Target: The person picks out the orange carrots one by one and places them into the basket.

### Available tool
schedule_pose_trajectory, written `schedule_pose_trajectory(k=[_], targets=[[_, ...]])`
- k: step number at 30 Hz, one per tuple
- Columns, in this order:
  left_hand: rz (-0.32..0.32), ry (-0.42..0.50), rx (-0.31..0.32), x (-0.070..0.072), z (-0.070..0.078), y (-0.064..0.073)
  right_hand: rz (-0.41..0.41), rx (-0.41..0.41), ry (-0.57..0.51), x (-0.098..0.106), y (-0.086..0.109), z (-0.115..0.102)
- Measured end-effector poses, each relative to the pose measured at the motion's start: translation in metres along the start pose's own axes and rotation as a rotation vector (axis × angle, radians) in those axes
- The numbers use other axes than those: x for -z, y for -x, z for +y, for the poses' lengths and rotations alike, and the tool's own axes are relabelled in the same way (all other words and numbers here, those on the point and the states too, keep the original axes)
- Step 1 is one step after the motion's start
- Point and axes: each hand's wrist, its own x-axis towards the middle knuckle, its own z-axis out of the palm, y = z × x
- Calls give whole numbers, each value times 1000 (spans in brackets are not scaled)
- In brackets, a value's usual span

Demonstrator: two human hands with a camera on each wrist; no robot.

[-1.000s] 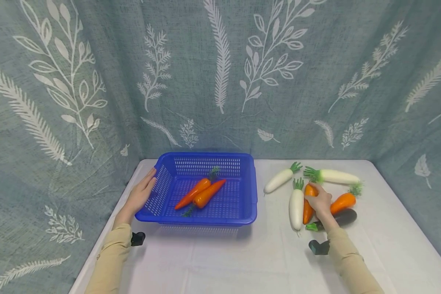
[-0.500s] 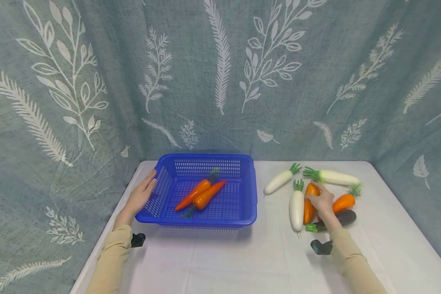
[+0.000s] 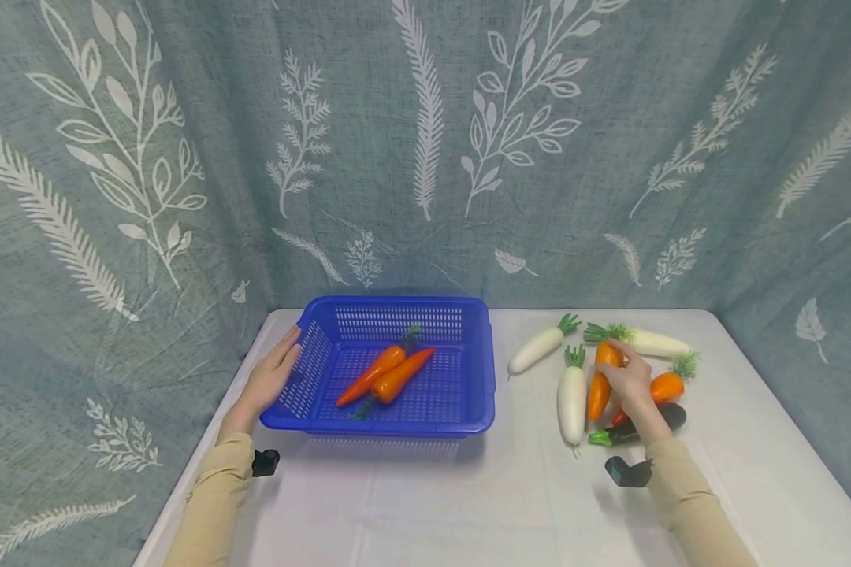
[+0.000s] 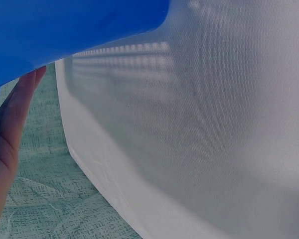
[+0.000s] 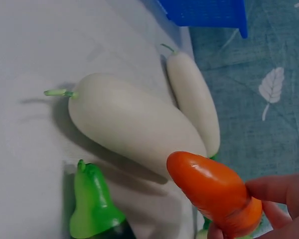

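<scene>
My right hand (image 3: 628, 375) pinches an orange carrot (image 3: 602, 386) near its thick top. In the right wrist view the carrot (image 5: 214, 191) hangs tip toward the camera, thumb and fingers around its wide end. Just left of it lies a white radish (image 3: 573, 403), green top pointing away. Another carrot (image 3: 667, 387) and a dark eggplant (image 3: 670, 416) lie beside and under my right wrist. My left hand (image 3: 268, 376) rests with straight fingers along the left side of a blue basket (image 3: 484, 394). Inside the basket two carrots (image 3: 402, 376) lie crosswise. The left wrist view shows fingers against its outer wall.
A second white radish (image 3: 536, 350) lies between the basket and the right-hand group. A third radish (image 3: 655, 342) lies behind my right hand. The white table (image 3: 425, 504) ends at a patterned grey-green curtain (image 3: 383, 157) at the back and sides.
My right hand has drawn the carrot up and slightly back to the right, away from the nearest radish. More of the red tip of the carrot behind shows. The left hand stays still.
</scene>
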Motion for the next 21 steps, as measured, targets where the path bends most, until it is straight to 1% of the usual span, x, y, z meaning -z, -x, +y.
schedule_pose_trajectory(k=[4, 10, 12, 18, 21], targets=[[-4, 0, 3, 0, 1, 0, -4, 8, -22, 4, 2, -5], [2, -8, -2, 0, 0, 0, -26, 7, -141, 6, 5, -11], [5, -10, -5, 0, 0, 0, -36, 1, -161, 7, 5, -13], [6, -5, -3, 0, 1, 1, -49, -9, -187, 6, 5, -15], [4, -2, 1, 0, 2, 1, -48, -6, -182, 3, 6, -14]])
